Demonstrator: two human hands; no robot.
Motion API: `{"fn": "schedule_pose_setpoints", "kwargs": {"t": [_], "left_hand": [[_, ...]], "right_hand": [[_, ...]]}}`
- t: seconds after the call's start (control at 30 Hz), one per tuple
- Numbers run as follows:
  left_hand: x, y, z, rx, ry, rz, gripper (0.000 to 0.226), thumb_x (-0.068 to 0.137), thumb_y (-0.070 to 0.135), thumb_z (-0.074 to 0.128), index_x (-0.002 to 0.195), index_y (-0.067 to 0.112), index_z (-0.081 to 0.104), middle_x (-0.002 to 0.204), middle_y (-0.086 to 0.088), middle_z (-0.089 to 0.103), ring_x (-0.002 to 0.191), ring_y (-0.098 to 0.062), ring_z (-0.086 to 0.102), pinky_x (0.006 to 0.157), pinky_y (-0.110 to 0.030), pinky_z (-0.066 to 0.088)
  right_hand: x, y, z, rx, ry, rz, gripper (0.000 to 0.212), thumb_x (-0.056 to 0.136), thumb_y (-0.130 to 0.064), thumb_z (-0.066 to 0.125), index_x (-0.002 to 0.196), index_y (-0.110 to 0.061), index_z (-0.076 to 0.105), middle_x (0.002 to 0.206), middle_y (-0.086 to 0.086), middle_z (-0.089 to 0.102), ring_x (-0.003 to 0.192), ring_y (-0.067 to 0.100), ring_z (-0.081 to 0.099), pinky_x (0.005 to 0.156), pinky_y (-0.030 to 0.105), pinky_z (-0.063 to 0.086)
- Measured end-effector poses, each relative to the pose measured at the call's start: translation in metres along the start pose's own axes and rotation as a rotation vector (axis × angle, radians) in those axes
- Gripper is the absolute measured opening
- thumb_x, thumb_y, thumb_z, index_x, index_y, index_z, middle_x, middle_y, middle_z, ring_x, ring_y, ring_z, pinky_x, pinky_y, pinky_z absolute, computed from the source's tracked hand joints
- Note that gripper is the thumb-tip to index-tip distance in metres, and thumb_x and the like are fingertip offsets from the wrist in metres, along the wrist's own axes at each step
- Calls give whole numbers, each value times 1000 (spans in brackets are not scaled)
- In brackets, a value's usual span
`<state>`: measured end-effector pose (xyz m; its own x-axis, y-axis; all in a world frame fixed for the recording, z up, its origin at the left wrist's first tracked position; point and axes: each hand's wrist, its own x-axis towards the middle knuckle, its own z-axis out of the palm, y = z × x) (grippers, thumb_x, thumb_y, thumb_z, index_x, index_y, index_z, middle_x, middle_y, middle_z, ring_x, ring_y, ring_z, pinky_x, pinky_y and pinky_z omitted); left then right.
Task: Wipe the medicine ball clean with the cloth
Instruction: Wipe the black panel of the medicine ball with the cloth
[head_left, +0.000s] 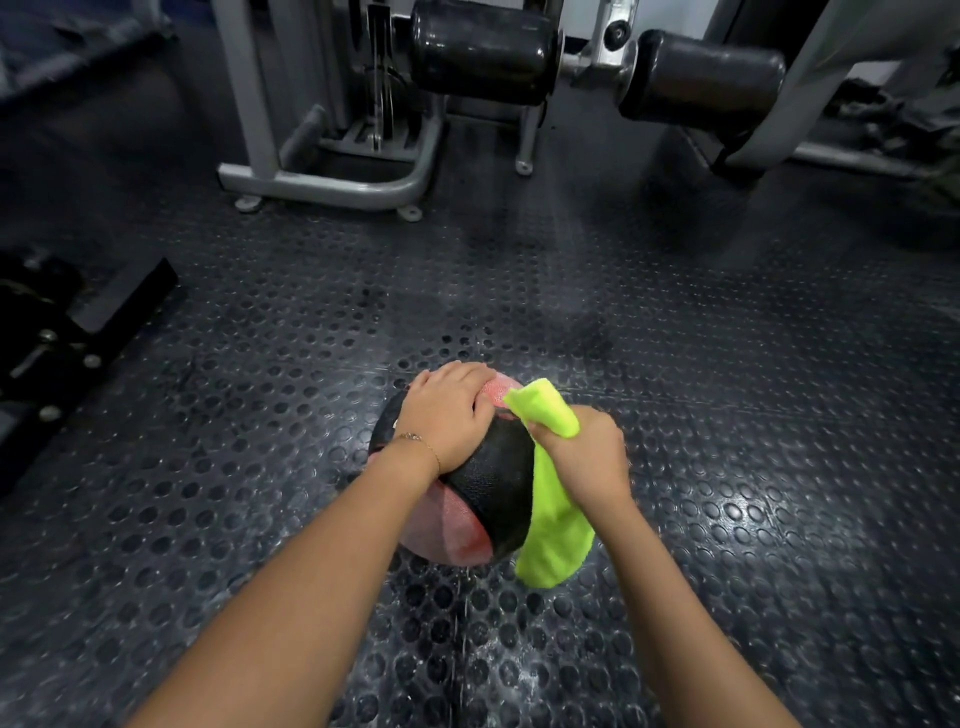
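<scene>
On the studded rubber floor (727, 415) of a gym, the medicine ball (498, 478) is steadied from above by the left hand (447, 410), laid flat; the cloth (553, 499) is clenched in the right hand (582, 457), touching the ball's right side, so the wipe is judged to run leftward

The scene is seen from a single head-worn camera, aimed forward and steeply down along both forearms. The studded rubber floor (727, 467) is viewed from close above, while gym machine frames (322, 176) are caught farther off at the top edge.
</scene>
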<state>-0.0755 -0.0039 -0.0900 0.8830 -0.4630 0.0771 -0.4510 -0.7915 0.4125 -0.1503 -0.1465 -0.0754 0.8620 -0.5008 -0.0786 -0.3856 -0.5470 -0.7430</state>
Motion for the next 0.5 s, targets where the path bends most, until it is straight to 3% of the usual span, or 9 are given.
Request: {"fn": "schedule_pose_setpoints", "kwargs": {"t": [0.1, 0.17, 0.3, 0.37, 0.43, 0.5], "left_hand": [[-4, 3, 0, -6, -1, 33, 57, 83, 33, 22, 133, 24, 49, 142, 8, 46, 134, -14, 36, 113, -38, 24], [-6, 7, 2, 20, 2, 46, 54, 86, 33, 24, 133, 25, 49, 141, 9, 46, 134, -14, 36, 113, -37, 24], [-2, 6, -4, 49, -62, 79, 50, 91, 33, 24, 136, 28, 44, 146, 11, 40, 138, -12, 29, 115, -36, 18], [-3, 5, -6, 76, -123, 95, 44, 97, 29, 29, 141, 28, 38, 151, 11, 32, 142, -14, 23, 116, -36, 13], [-6, 12, -3, 156, -88, 48, 46, 98, 32, 30, 144, 29, 32, 155, 6, 25, 143, -19, 20, 116, -41, 13], [-7, 24, 1, 198, -19, -145, 52, 97, 38, 29, 148, 25, 23, 157, -6, 17, 143, -28, 18, 114, -49, 16]], "right_hand": [[6, 3, -6, 20, 20, 84, 30, 79, -31, 66, 57, -18, 49, 71, 9, 58, 75, 32, 57, 65, 35, 40], [6, 4, -9, 15, 60, 106, 29, 79, -33, 65, 60, -17, 51, 74, 12, 60, 78, 35, 59, 65, 34, 40], [-13, -1, -5, -18, -15, -13, 32, 79, -34, 66, 55, -22, 47, 70, 11, 60, 73, 32, 57, 63, 34, 40], [-11, 1, -7, 20, -5, 45, 28, 79, -32, 66, 58, -19, 51, 69, 8, 57, 72, 30, 55, 64, 36, 42], [-8, 0, -9, 34, 43, 111, 23, 80, -32, 64, 69, -13, 59, 75, 11, 61, 76, 32, 57, 66, 36, 43], [-13, 0, -6, -8, 60, 88, 26, 81, -37, 62, 74, -12, 61, 81, 13, 65, 80, 35, 59, 67, 35, 44]]}}
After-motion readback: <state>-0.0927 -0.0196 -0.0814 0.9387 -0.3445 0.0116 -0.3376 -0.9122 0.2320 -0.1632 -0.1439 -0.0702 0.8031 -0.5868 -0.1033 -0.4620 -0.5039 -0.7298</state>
